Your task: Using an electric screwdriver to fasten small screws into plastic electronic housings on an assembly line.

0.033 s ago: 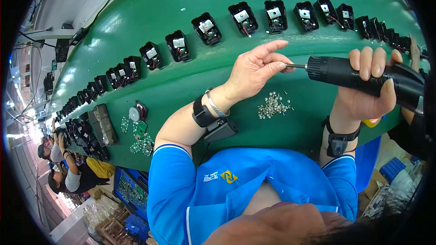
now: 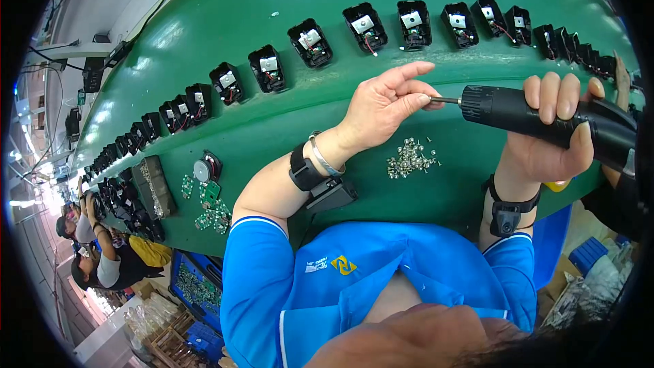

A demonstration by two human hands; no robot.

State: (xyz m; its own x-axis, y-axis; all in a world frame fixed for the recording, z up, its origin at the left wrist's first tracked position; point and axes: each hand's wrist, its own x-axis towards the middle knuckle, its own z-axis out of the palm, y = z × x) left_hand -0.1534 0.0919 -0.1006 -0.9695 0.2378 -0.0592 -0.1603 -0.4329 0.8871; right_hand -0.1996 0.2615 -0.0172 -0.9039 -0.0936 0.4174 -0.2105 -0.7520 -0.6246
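Observation:
My right hand point(image 2: 555, 126) is wrapped round a black electric screwdriver point(image 2: 507, 104), held level above the table with its thin metal bit point(image 2: 447, 100) pointing left. At the bit's tip my left hand point(image 2: 392, 105) is closed in a pinch of thumb and finger, the other fingers loosely bent. A small bright piece, which looks like a screw, is mostly covered by those fingertips. Below them a heap of silver screws point(image 2: 411, 158) lies on the green table. Beyond my hands stands an open black housing point(image 2: 414, 25) with a metal plate inside, one of a long row.
More black housings point(image 2: 270, 69) curve away to both sides. By my left forearm lie a round speaker point(image 2: 202, 171), green circuit boards point(image 2: 212, 192) and a dark block-shaped case point(image 2: 332, 195). A long tray point(image 2: 158, 187) sits further left. Other people point(image 2: 102, 259) are at the far left.

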